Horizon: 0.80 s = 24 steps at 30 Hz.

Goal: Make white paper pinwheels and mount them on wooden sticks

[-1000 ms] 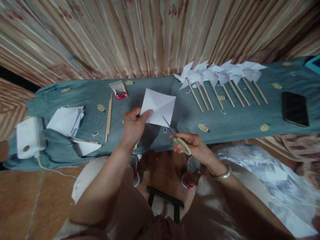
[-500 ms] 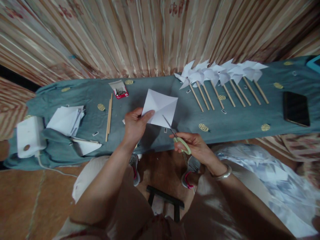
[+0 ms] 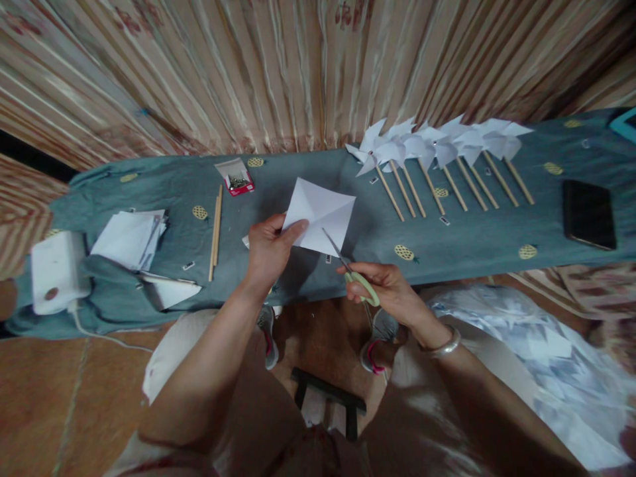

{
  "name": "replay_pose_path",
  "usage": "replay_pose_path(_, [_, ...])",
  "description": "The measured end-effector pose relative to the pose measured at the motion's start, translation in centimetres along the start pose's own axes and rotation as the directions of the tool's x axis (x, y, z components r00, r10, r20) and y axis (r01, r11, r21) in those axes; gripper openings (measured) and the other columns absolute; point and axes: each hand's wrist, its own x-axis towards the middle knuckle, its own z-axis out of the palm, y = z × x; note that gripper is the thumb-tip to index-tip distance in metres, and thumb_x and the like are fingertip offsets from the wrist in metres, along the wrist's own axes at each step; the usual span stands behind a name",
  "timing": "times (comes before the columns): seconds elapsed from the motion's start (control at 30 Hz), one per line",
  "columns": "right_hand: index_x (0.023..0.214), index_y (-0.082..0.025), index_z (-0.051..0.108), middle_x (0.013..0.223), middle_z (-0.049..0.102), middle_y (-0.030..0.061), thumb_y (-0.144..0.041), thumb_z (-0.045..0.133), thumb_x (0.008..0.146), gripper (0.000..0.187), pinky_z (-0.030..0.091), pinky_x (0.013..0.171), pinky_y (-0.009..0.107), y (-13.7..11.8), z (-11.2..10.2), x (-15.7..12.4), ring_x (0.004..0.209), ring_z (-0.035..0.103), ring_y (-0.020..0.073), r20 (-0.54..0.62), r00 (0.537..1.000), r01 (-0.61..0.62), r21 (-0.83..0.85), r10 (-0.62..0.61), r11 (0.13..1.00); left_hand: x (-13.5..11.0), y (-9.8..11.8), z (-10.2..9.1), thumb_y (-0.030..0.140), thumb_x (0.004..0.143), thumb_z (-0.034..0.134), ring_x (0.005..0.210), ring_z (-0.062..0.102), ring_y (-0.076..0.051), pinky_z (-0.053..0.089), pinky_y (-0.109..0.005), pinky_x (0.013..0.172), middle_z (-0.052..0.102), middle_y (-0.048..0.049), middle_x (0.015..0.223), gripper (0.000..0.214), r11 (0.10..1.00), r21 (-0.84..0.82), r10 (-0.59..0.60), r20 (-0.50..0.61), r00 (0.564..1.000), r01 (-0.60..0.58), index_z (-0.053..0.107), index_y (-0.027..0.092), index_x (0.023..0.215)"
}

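A square sheet of white paper [image 3: 320, 209] with diagonal creases is pinched at its left corner by my left hand [image 3: 273, 246], thumb on top. My right hand [image 3: 380, 288] grips a pair of scissors with pale green handles [image 3: 366, 289]. The scissor blades [image 3: 335, 245] lie at the paper's lower right corner, their tip pointing toward its middle. Whether the blades are fully closed on the paper is hard to make out. Paper and scissors are held above the near part of the cloth-covered table.
Several white paper pinwheels [image 3: 437, 147] on wooden sticks lie in a row at the back right. Left are a red box of small metal pins [image 3: 239, 182], loose sticks [image 3: 216, 232], a paper stack [image 3: 130, 238] and a white device [image 3: 59, 271]. A black phone [image 3: 589, 213] lies far right.
The paper has shifted very slightly to the right in the view. Both hands keep their grips, and the scissors stay at the same corner.
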Motion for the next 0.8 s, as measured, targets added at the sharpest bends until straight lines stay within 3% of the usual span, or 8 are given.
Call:
replay_pose_path(0.57, [0.094,-0.021,0.079,0.061,0.068,-0.0040,-0.041,0.089,0.062,0.039,0.050,0.050,0.019,-0.23,0.23,-0.05,0.052,0.058,0.0063,-0.021,1.000,-0.009,0.009,0.009,1.000,-0.04,-0.04,0.08,0.040,0.071,0.077,0.055,0.045,-0.011,0.035,-0.025,0.052,0.055,0.0033,0.059,0.025,1.000,0.019,-0.009,0.014,1.000,0.009,0.067,0.019,0.063])
replay_pose_path(0.8, [0.095,-0.021,0.079,0.062,0.069,-0.0033,-0.041,0.089,0.064,0.038,0.051,0.050,0.020,-0.28,0.19,-0.08,0.052,0.059,0.0069,-0.008,1.000,-0.006,-0.004,0.006,1.000,-0.18,0.22,0.22,0.038,0.070,0.077,0.056,0.048,-0.012,0.037,-0.025,0.053,0.060,0.0031,0.062,0.018,0.999,-0.018,-0.028,0.017,0.999,0.028,0.074,0.020,0.071])
